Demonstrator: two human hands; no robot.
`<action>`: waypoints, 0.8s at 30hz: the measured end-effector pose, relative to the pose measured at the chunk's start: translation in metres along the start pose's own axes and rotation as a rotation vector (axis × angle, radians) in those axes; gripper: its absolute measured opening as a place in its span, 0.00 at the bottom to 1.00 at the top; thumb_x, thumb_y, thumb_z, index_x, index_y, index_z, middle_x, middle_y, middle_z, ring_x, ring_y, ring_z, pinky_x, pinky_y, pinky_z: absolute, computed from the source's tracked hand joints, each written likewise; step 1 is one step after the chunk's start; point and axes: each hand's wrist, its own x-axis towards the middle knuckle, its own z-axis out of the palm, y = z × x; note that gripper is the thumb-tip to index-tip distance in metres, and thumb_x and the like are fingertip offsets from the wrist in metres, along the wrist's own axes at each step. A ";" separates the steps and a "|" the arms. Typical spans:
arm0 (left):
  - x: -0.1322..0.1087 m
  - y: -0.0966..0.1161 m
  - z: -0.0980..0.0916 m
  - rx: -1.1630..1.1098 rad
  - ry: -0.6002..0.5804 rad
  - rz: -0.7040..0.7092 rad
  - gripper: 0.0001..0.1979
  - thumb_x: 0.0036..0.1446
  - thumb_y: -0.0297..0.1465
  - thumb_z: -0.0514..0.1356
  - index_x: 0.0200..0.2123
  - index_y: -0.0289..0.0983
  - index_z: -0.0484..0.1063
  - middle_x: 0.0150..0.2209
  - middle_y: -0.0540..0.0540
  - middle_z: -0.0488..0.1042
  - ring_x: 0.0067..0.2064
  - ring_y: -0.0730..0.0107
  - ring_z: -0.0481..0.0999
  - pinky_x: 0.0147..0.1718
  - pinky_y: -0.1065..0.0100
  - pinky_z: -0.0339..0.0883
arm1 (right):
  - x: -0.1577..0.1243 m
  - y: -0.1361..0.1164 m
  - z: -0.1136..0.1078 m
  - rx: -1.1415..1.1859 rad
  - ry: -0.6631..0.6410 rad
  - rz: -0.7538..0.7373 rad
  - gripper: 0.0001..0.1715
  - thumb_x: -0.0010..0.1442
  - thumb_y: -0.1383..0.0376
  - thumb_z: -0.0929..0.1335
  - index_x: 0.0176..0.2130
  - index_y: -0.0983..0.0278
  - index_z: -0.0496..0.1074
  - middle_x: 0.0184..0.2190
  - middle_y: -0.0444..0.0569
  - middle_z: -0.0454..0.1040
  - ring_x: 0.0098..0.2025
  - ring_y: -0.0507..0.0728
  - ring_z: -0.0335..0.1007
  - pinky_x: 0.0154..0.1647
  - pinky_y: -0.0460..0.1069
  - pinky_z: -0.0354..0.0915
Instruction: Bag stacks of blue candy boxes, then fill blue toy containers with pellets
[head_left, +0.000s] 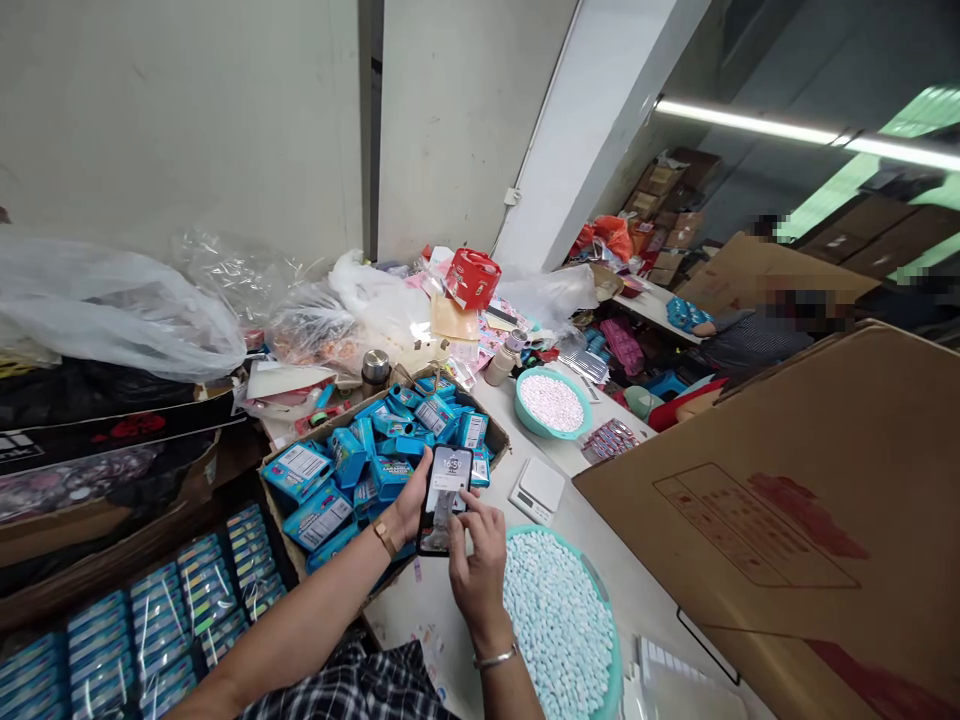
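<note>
My left hand (411, 500) grips a black smartphone (444, 497) by its left edge; the lit screen faces me. My right hand (475, 558) is at the phone's lower right, fingers curled, a fingertip touching the screen. A bracelet sits on each wrist. Behind the phone stands a cardboard box (315, 433) heaped with small blue packets (379, 447). Just right of my right hand is a teal basin (616, 670) full of small white pellets.
A second teal bowl (533, 424) of white pellets and a small white scale (537, 490) sit further back on the white table (645, 590). A large cardboard sheet (810, 520) rises at right. Rows of blue packets (150, 625) lie lower left. Plastic bags and clutter crowd the back; a person sits far right.
</note>
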 end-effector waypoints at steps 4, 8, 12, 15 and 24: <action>0.002 -0.008 0.005 0.037 0.027 -0.005 0.42 0.60 0.59 0.43 0.52 0.25 0.72 0.38 0.30 0.81 0.39 0.53 0.82 0.42 0.60 0.71 | 0.009 -0.017 0.009 -0.058 -0.111 -0.043 0.09 0.66 0.67 0.63 0.34 0.60 0.70 0.55 0.49 0.73 0.47 0.61 0.64 0.53 0.60 0.57; 0.002 -0.010 0.005 0.038 0.003 -0.018 0.43 0.60 0.59 0.42 0.52 0.25 0.71 0.40 0.30 0.81 0.42 0.51 0.81 0.45 0.58 0.71 | 0.013 -0.021 0.012 -0.053 -0.162 0.033 0.11 0.66 0.63 0.63 0.34 0.57 0.73 0.56 0.45 0.73 0.49 0.63 0.64 0.52 0.61 0.55; -0.001 -0.006 0.001 -0.007 -0.030 -0.007 0.42 0.61 0.58 0.44 0.54 0.26 0.70 0.42 0.30 0.80 0.41 0.52 0.81 0.45 0.58 0.71 | 0.010 -0.003 0.001 -0.157 -0.129 0.113 0.13 0.67 0.60 0.62 0.35 0.57 0.74 0.55 0.48 0.74 0.49 0.64 0.64 0.51 0.60 0.54; -0.005 0.001 -0.001 -0.012 -0.051 -0.001 0.42 0.59 0.59 0.45 0.54 0.27 0.70 0.43 0.30 0.80 0.37 0.52 0.82 0.39 0.58 0.73 | 0.005 0.019 -0.017 -0.176 0.047 0.217 0.14 0.66 0.58 0.63 0.34 0.59 0.74 0.51 0.53 0.76 0.51 0.64 0.65 0.54 0.59 0.53; -0.007 0.013 0.005 -0.074 -0.016 0.071 0.42 0.58 0.60 0.45 0.51 0.27 0.72 0.38 0.31 0.81 0.37 0.50 0.82 0.38 0.57 0.73 | -0.015 0.039 -0.021 0.451 -0.099 0.624 0.22 0.64 0.47 0.63 0.36 0.62 0.74 0.32 0.47 0.74 0.34 0.56 0.67 0.38 0.49 0.62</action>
